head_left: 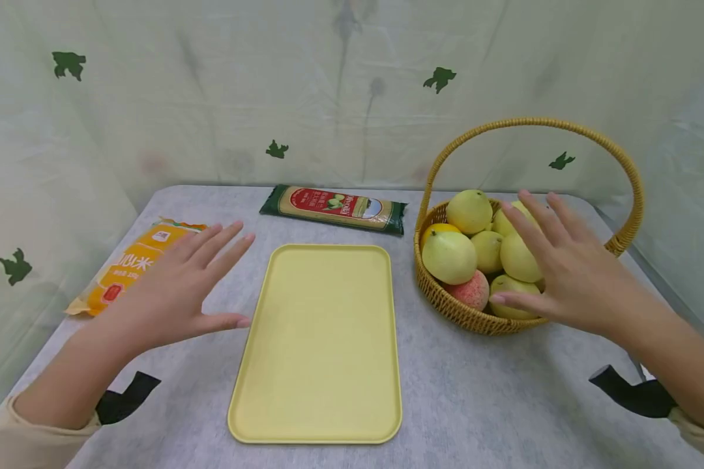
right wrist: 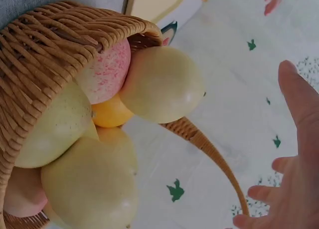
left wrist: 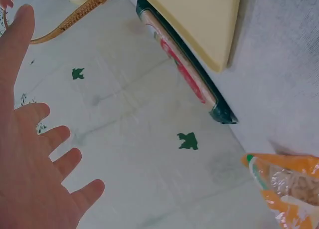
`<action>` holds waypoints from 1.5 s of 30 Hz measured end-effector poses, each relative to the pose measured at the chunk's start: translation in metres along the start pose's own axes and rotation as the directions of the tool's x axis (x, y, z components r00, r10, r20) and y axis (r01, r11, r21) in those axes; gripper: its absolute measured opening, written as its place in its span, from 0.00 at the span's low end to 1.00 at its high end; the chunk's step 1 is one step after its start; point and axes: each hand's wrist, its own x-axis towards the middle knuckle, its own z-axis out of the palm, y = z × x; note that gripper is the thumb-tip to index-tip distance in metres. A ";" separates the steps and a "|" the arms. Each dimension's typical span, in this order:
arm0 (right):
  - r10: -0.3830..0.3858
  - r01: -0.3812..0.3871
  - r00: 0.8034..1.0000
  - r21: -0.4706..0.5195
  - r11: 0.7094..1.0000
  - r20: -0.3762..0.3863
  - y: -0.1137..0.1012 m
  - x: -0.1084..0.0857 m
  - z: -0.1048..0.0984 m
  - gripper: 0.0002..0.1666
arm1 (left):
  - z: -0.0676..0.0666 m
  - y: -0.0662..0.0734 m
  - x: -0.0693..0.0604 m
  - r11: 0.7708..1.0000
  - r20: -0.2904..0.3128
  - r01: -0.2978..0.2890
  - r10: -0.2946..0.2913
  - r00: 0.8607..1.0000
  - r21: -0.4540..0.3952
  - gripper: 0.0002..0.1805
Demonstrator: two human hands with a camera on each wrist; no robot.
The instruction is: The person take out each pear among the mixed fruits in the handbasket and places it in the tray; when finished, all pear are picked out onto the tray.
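Note:
My left hand (head_left: pixel 176 293) hovers with spread fingers between an orange snack bag (head_left: pixel 135 264) and a yellow tray (head_left: pixel 319 345), holding nothing. In the left wrist view the hand (left wrist: pixel 40 164) also shows spread fingers, with the bag (left wrist: pixel 294 184) at lower right. My right hand (head_left: pixel 581 273), fingers extended, is in front of the right part of a wicker basket (head_left: pixel 469 319) of fruit and hides some of it. The right wrist view has the hand (right wrist: pixel 294 184) apart from the fruit, with nothing in its grip.
A long green-ended package (head_left: pixel 337 207) lies behind the tray. Round pale green fruits (head_left: pixel 450 257), a pink one (head_left: pixel 470 290) and an orange one (head_left: pixel 437 231) fill the basket, whose tall handle (head_left: pixel 534 122) arches above. A pale curtain (head_left: pixel 211 98) with green leaf-like shapes hangs behind the table.

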 end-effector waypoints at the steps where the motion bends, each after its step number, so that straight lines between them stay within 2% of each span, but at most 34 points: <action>1: -0.012 0.012 1.000 0.016 1.000 -0.018 0.000 0.001 0.001 0.64 | 0.004 -0.001 -0.002 1.000 -0.006 0.001 -0.001 1.000 -0.012 0.56; 5: -0.070 0.080 0.992 0.091 0.993 -0.107 -0.002 0.005 0.006 0.61 | 0.019 -0.002 -0.011 0.996 -0.014 0.036 -0.037 0.999 -0.087 0.55; 9: -0.118 0.152 0.973 0.161 0.975 -0.201 -0.004 0.010 0.016 0.57 | 0.035 -0.002 -0.018 0.982 0.017 0.085 -0.083 0.996 -0.171 0.55; 13: -0.141 0.214 0.943 0.226 0.950 -0.301 -0.004 0.016 0.030 0.54 | 0.051 -0.002 -0.024 0.958 0.054 0.143 -0.134 0.990 -0.247 0.54; 15: -0.131 0.223 0.937 0.264 0.938 -0.325 -0.004 0.019 0.037 0.53 | 0.058 -0.002 -0.028 0.940 0.104 0.196 -0.174 0.979 -0.278 0.54; 17: -0.105 0.208 0.942 0.309 0.928 -0.318 -0.004 0.020 0.043 0.52 | 0.064 -0.003 -0.031 0.919 0.152 0.253 -0.215 0.965 -0.304 0.53; 19: -0.067 0.168 0.957 0.351 0.921 -0.282 -0.004 0.022 0.047 0.52 | 0.069 -0.002 -0.034 0.894 0.194 0.304 -0.251 0.948 -0.329 0.53; 21: -0.037 0.133 0.967 0.376 0.917 -0.251 -0.004 0.024 0.052 0.52 | 0.075 -0.003 -0.038 0.873 0.211 0.323 -0.261 0.942 -0.365 0.52; 25: 0.010 0.081 0.977 0.412 0.907 -0.212 -0.004 0.027 0.061 0.54 | 0.085 -0.003 -0.042 0.812 0.230 0.337 -0.255 0.939 -0.476 0.52; 28: 0.041 0.050 0.980 0.443 0.895 -0.193 -0.003 0.029 0.068 0.54 | 0.091 -0.004 -0.044 0.755 0.260 0.355 -0.248 0.933 -0.551 0.51; 32: 0.068 0.027 0.982 0.484 0.875 -0.177 -0.002 0.032 0.077 0.53 | 0.097 -0.003 -0.044 0.677 0.321 0.415 -0.268 0.908 -0.608 0.51; 34: 0.079 0.017 0.982 0.503 0.864 -0.169 -0.002 0.033 0.081 0.52 | 0.099 -0.002 -0.044 0.648 0.348 0.449 -0.287 0.892 -0.616 0.51; 36: 0.091 0.006 0.983 0.520 0.854 -0.161 -0.001 0.034 0.084 0.52 | 0.102 -0.002 -0.045 0.622 0.360 0.469 -0.303 0.882 -0.627 0.50; 38: 0.103 -0.003 0.982 0.538 0.843 -0.157 0.000 0.034 0.088 0.52 | 0.104 -0.002 -0.046 0.598 0.356 0.470 -0.307 0.883 -0.649 0.49; 41: 0.121 -0.017 0.982 0.568 0.823 -0.146 0.000 0.035 0.092 0.50 | 0.107 -0.002 -0.047 0.537 0.355 0.469 -0.307 0.883 -0.701 0.47; 42: 0.127 -0.024 0.982 0.576 0.817 -0.140 0.000 0.036 0.093 0.49 | 0.108 -0.002 -0.047 0.510 0.359 0.470 -0.306 0.882 -0.721 0.46; 45: 0.149 -0.057 0.983 0.592 0.804 -0.107 0.001 0.037 0.097 0.48 | 0.110 -0.001 -0.048 0.423 0.353 0.449 -0.288 0.890 -0.787 0.44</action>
